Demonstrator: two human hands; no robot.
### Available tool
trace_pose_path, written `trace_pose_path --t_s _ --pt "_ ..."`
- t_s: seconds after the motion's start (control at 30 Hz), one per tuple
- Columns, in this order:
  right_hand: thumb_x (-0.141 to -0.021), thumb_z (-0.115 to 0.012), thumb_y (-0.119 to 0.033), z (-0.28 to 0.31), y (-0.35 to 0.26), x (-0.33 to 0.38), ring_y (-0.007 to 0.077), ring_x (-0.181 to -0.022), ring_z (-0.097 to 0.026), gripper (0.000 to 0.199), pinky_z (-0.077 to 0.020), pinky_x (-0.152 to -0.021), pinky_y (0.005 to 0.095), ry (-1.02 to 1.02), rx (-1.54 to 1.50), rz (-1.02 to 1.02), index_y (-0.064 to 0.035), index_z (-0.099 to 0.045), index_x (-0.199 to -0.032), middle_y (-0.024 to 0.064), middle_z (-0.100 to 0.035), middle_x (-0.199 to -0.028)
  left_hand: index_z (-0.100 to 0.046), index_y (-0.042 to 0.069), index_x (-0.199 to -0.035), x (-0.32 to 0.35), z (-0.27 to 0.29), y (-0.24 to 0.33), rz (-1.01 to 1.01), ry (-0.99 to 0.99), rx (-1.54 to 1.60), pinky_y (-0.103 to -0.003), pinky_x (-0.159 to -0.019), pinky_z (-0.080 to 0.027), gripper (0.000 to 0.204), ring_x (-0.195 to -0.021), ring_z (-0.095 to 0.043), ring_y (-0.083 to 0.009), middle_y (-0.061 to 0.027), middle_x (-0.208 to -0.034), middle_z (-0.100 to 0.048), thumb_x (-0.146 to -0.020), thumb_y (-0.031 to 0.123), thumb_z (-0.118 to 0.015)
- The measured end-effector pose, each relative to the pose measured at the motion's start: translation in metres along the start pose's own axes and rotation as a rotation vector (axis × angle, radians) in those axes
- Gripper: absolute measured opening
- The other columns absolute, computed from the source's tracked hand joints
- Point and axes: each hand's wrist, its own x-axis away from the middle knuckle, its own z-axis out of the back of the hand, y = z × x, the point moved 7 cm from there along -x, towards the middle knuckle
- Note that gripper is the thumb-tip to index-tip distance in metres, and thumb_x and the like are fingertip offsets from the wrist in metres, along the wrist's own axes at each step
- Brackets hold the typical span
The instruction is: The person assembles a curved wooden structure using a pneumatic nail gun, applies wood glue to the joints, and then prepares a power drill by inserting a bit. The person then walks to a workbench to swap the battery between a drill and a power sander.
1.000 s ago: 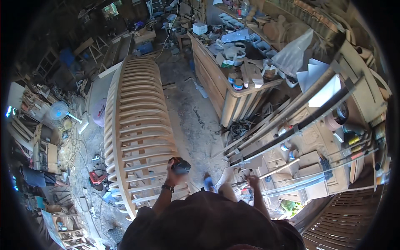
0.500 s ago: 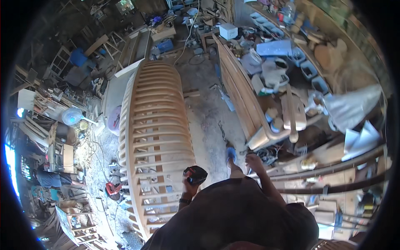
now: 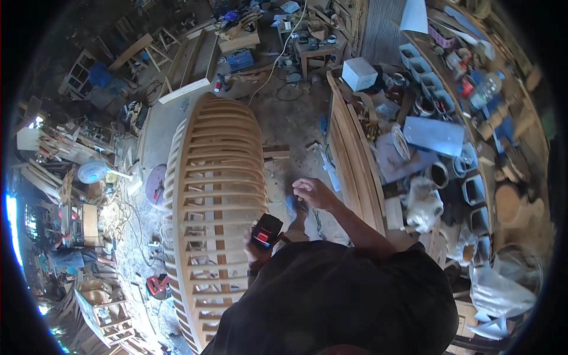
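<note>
My left hand (image 3: 254, 247) is closed around a black block with red parts (image 3: 266, 231), like a cordless tool's battery pack. It is beside the right edge of a long wooden frame of curved ribs (image 3: 225, 183). Reaching forward over the floor, my right hand (image 3: 315, 193) has its fingers loosely curled in, and I see nothing in them. Below that hand, my foot in a blue shoe (image 3: 294, 204) is blurred.
On the right, long wooden panels (image 3: 355, 154) lean beside a cluttered bench with a blue lid (image 3: 435, 136) and plastic tubs (image 3: 473, 189). A red tool (image 3: 157, 286) and a fan (image 3: 93, 172) stand left of the ribbed frame. Another person (image 3: 68, 257) is at the far left.
My right hand has swung forward and left, away from my side. The black block in my left hand has turned, showing more red. The view has shifted, bringing more of the right bench into sight.
</note>
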Motion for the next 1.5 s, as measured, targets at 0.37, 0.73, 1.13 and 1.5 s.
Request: trace_pose_path --t_s 0.37,0.73,1.13,1.5 --pt "-0.095 -0.059 -0.017 0.145 0.009 -0.165 0.0153 -0.076 -0.065 0.03 -0.0527 -0.071 0.0285 0.253 -0.18 -0.25 0.0056 -0.06 -0.115 0.011 -0.068 -0.094 -0.042 0.015 -0.145 -0.357 -0.159 0.062 0.361 -0.367 0.026 -0.07 -0.103 -0.034 0.071 -0.128 -0.049 -0.0352 -0.0135 -0.139 -0.052 -0.082 0.041 -0.062" --pt "-0.096 -0.06 -0.017 0.322 0.015 -0.478 0.013 -0.072 -0.063 0.025 -0.052 -0.066 0.0272 0.503 -0.344 -0.259 0.0038 -0.062 -0.109 0.0095 -0.068 -0.09 -0.046 0.009 -0.136 -0.623 -0.259 0.087 0.384 -0.229 -0.166 -0.046 -0.093 -0.048 0.056 -0.109 -0.06 -0.0248 -0.0099 -0.123 -0.059 -0.085 0.022 -0.064" --pt "-0.093 -0.06 -0.018 0.499 -0.025 -0.738 0.0113 -0.074 -0.062 0.026 -0.0499 -0.066 0.0248 0.506 -0.081 -0.204 0.0027 -0.061 -0.108 0.006 -0.066 -0.089 -0.06 0.009 -0.098 -0.903 -0.323 0.099 0.605 0.139 -0.272 -0.035 -0.062 -0.056 0.016 -0.067 -0.065 -0.0183 -0.0038 -0.08 -0.064 -0.088 0.021 -0.062" --pt "-0.09 -0.065 -0.024 0.643 0.164 -0.868 0.0225 -0.083 -0.067 0.03 -0.0533 -0.075 0.0355 0.889 0.38 -0.647 0.0008 -0.06 -0.107 0.0133 -0.066 -0.093 -0.041 -0.003 -0.128 -1.336 -0.282 -0.093 0.315 0.128 -1.186 -0.038 -0.097 -0.044 0.063 -0.108 -0.056 -0.0292 -0.0179 -0.118 -0.056 -0.088 0.034 -0.071"
